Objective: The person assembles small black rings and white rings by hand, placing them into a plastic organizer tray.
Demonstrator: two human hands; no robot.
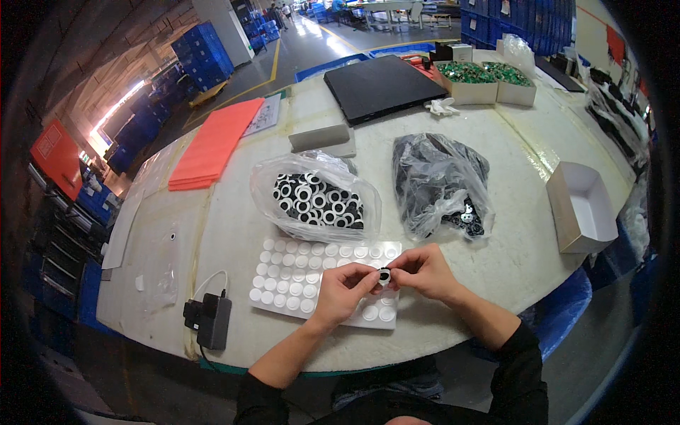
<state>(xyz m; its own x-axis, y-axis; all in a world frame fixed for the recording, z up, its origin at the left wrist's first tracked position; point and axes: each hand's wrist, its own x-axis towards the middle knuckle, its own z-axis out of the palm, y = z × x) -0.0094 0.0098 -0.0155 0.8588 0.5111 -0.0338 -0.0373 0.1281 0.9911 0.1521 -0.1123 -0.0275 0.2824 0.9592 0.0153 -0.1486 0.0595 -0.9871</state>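
Observation:
My left hand and my right hand meet over a white sheet of round white pads, and together they pinch a small black and white ring between their fingertips. Just behind the sheet lies a clear plastic bag of black and white rings. To its right sits a dark plastic bag with a few more rings spilling from its mouth.
A black power adapter with a white cable lies at the table's front left. An open white cardboard box stands at the right edge. Farther back are orange sheets, a grey block, a black flat panel and two boxes of green parts.

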